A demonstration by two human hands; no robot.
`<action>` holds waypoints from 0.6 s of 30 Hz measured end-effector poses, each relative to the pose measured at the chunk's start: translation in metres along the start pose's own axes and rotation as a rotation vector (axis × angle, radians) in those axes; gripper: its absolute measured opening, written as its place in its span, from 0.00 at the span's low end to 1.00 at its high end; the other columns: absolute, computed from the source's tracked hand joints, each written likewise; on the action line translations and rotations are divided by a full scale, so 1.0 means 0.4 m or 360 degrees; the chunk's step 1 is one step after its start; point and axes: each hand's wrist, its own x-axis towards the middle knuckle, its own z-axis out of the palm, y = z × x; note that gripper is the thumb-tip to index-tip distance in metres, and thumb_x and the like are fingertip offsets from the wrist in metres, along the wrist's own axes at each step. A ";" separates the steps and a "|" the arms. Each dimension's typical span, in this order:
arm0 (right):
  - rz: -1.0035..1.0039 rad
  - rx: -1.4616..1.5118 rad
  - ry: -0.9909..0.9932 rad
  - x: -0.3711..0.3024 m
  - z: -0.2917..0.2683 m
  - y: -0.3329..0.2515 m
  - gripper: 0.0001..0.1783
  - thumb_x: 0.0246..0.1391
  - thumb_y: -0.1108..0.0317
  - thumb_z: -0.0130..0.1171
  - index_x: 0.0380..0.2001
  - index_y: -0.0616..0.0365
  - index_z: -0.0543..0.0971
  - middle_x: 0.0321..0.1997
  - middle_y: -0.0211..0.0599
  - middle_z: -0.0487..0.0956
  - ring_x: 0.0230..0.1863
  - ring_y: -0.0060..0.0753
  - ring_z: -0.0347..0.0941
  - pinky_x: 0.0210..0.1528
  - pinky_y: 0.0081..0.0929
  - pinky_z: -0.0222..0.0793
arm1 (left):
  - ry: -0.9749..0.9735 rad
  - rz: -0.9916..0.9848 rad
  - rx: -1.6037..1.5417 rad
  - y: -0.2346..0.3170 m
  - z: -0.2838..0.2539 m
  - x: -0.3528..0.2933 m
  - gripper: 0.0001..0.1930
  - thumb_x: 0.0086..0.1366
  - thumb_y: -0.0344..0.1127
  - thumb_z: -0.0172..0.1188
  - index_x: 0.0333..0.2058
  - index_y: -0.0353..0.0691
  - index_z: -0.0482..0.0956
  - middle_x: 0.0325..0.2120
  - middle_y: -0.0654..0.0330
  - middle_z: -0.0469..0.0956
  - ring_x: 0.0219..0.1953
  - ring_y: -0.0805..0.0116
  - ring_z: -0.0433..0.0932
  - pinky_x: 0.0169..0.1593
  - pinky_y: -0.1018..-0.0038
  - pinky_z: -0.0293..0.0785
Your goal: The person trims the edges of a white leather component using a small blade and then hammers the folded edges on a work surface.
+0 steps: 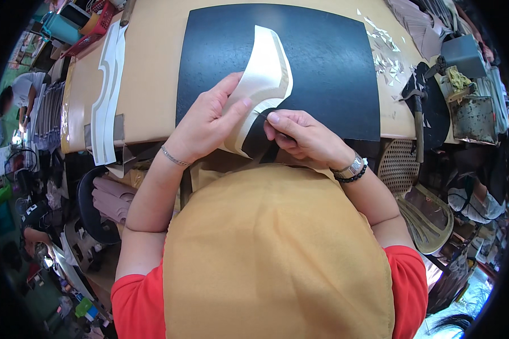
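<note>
Held up just above the near edge of the surface [152,85], over the near edge of the black mat [333,73]: a curved cream piece [266,73], thin and sheet-like, probably light and bendable, likely easy to crease or mark. Best gripped along its edges, as now. Left hand [206,121] clamped on the piece's left edge, thumb across the pale face. Right hand [302,135] closed, pinching a thin dark tool [261,115] against the lower end, where a dark underside or lining [260,144] shows. Glossy cream face, sweeping curve, stepped notch on the right side, narrowing toward the top. Farther left, similar white cut shapes [108,85] lying flat. Toward the far right corner, scattered pale offcuts [385,53] and a hammer [417,116].
</note>
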 end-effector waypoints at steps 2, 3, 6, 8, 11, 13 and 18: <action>-0.0028 -0.0031 0.0032 -0.001 -0.008 0.002 0.23 0.76 0.46 0.48 0.32 0.50 0.75 0.19 0.11 0.56 0.18 0.09 0.44 0.19 0.17 0.39 | -0.0001 0.0026 0.0028 0.001 0.001 0.010 0.22 0.79 0.31 0.52 0.67 0.34 0.67 0.56 0.61 0.77 0.59 0.76 0.73 0.63 0.76 0.68; -0.0037 -0.0028 0.0043 -0.005 -0.009 0.008 0.23 0.76 0.46 0.48 0.32 0.50 0.75 0.19 0.11 0.56 0.18 0.09 0.44 0.19 0.17 0.39 | 0.0010 0.0033 0.0084 0.004 0.001 0.010 0.21 0.79 0.31 0.52 0.66 0.34 0.68 0.55 0.62 0.78 0.58 0.77 0.74 0.63 0.76 0.69; -0.0089 0.0098 -0.0005 -0.028 -0.038 0.002 0.21 0.75 0.47 0.50 0.32 0.50 0.75 0.19 0.12 0.60 0.18 0.09 0.47 0.19 0.16 0.42 | 0.0258 0.0118 -0.0157 -0.010 0.012 0.013 0.20 0.79 0.32 0.53 0.65 0.36 0.70 0.53 0.62 0.79 0.55 0.76 0.76 0.61 0.75 0.72; -0.0244 -0.0064 0.0385 -0.048 -0.070 -0.031 0.22 0.75 0.47 0.51 0.36 0.53 0.76 0.19 0.15 0.60 0.17 0.08 0.47 0.17 0.14 0.42 | 0.0248 0.0398 -0.0799 -0.040 -0.058 0.006 0.18 0.79 0.34 0.53 0.63 0.39 0.72 0.50 0.61 0.80 0.52 0.73 0.78 0.59 0.72 0.75; -0.0621 -0.0717 0.1056 -0.077 -0.237 -0.103 0.21 0.74 0.46 0.52 0.40 0.53 0.80 0.21 0.16 0.64 0.20 0.09 0.55 0.20 0.13 0.49 | 0.0533 0.0540 -0.1321 -0.003 -0.078 0.018 0.15 0.79 0.37 0.54 0.59 0.40 0.75 0.48 0.60 0.82 0.50 0.71 0.81 0.55 0.70 0.80; -0.0743 -0.1177 0.1499 -0.095 -0.427 -0.128 0.21 0.74 0.47 0.52 0.44 0.54 0.82 0.25 0.20 0.70 0.24 0.12 0.62 0.25 0.16 0.58 | 0.1338 0.0172 -0.1402 0.034 -0.039 0.054 0.12 0.78 0.39 0.56 0.53 0.41 0.78 0.46 0.61 0.82 0.46 0.70 0.84 0.45 0.72 0.85; -0.0332 -0.1643 0.1945 -0.177 -0.696 -0.178 0.25 0.70 0.48 0.55 0.52 0.59 0.83 0.44 0.47 0.86 0.48 0.46 0.82 0.54 0.38 0.75 | 0.0967 -0.0337 -0.1340 -0.121 0.001 -0.023 0.16 0.77 0.38 0.58 0.59 0.43 0.75 0.48 0.63 0.83 0.46 0.70 0.85 0.39 0.76 0.87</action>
